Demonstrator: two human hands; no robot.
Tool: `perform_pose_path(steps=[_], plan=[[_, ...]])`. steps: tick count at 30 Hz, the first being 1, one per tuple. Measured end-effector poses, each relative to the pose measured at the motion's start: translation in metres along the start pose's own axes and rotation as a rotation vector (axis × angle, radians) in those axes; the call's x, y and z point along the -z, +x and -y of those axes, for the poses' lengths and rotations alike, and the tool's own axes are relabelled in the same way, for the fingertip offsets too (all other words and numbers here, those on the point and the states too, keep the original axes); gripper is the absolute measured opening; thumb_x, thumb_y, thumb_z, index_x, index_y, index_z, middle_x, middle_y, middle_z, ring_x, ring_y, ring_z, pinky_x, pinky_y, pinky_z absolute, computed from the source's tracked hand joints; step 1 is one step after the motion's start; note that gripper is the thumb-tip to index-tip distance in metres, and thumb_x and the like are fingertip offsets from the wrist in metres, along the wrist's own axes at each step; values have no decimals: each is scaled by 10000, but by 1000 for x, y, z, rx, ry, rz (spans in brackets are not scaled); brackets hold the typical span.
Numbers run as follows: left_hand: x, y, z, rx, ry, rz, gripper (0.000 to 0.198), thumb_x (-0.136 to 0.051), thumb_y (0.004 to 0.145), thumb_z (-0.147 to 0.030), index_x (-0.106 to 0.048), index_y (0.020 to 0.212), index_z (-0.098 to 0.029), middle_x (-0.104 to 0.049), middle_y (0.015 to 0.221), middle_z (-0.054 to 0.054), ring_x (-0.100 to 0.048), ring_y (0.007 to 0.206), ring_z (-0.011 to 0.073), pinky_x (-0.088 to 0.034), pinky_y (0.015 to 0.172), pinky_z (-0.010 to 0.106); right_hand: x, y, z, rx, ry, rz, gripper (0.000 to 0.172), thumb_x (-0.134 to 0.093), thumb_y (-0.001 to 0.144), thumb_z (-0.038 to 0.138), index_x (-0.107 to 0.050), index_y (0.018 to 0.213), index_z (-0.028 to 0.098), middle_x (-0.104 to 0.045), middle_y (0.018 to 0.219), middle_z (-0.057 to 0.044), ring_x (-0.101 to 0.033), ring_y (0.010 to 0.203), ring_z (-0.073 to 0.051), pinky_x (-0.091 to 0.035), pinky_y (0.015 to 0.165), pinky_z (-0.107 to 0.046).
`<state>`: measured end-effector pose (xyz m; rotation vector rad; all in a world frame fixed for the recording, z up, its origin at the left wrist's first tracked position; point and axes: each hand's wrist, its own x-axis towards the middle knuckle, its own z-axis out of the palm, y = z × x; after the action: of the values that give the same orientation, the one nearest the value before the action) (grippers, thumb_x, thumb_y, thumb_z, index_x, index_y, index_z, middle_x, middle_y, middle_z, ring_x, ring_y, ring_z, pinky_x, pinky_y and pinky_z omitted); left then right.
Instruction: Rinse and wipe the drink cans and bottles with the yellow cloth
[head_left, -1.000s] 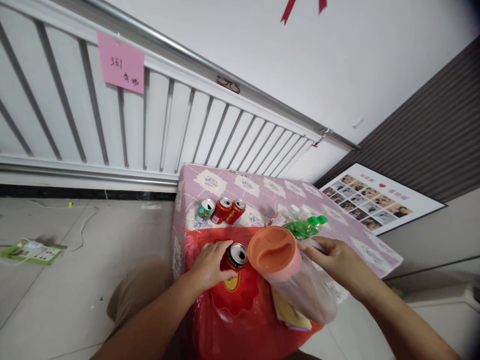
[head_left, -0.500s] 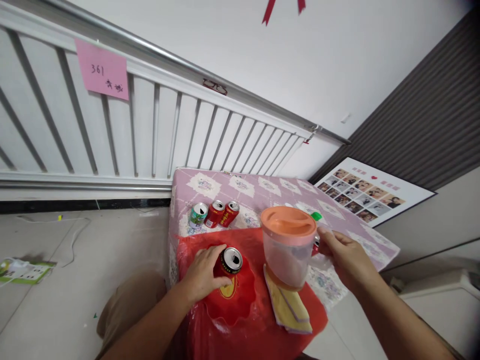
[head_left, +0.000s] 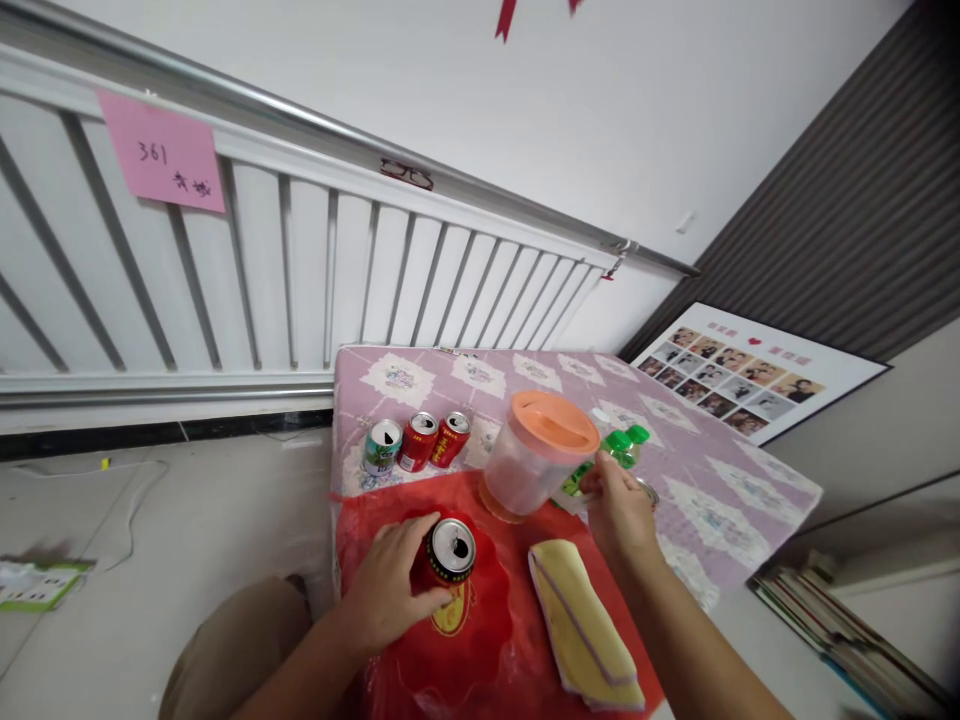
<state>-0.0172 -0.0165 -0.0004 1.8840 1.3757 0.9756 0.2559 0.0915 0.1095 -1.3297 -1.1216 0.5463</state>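
Observation:
My left hand [head_left: 397,590] is wrapped round an opened drink can [head_left: 454,546] with a silver top and a black rim band. The can stands over a red scalloped dish [head_left: 480,640], close to a yellow printed emblem. My right hand [head_left: 619,500] grips the handle of a translucent plastic pitcher [head_left: 521,465] with an orange lid [head_left: 559,420]. The pitcher leans a little, and I cannot tell whether its base touches the table. A folded yellow cloth [head_left: 581,625] lies on the red sheet below my right hand.
Three opened cans, one green-and-white [head_left: 382,447] and two red [head_left: 418,442], stand in a row at the back left. Green-capped bottles [head_left: 626,445] stand behind my right hand. A patterned cloth covers the table [head_left: 712,470]; a white radiator [head_left: 300,270] runs along the wall.
My right hand has carried the pitcher left and farther back, away from above the yellow cloth, uncovering the green-capped bottles. My left hand still holds the can over the red dish.

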Motion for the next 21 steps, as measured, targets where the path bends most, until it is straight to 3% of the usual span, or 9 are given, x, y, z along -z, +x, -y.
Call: perform_pose_path(steps=[6,11,16,21], plan=[[-2,1,2,-14,37,1,757,-736,687,-265,-426,1378,-266,-555,1392,98,-514,1268,342,-393,1084,537,-23,1,-19,-78,147,-55,473,-669,668,622,-480,528,211,-452,474,71,-420,462,-92,-377,489,-235],[-3,1,6,-44,62,-11,763,-733,680,-254,-418,1375,-264,-568,1379,108,-536,1254,337,-410,1075,518,-28,-1,-33,-119,188,-51,488,-703,632,632,-497,520,204,-442,463,77,-400,461,-85,-357,481,-228],[-7,-1,11,-59,85,-49,748,-735,692,-289,-417,1369,-265,-579,1365,101,-545,1240,327,-430,1056,510,-19,-2,-40,-155,182,10,483,-689,632,658,-549,579,199,-508,502,56,-463,497,-106,-417,512,-244],[-9,-2,12,-58,92,-67,741,-721,683,-250,-428,1363,-260,-583,1358,98,-544,1236,322,-433,1052,507,10,-11,-41,-195,112,105,488,-687,657,612,-653,912,198,-690,816,-15,-632,726,-182,-520,638,-301]])
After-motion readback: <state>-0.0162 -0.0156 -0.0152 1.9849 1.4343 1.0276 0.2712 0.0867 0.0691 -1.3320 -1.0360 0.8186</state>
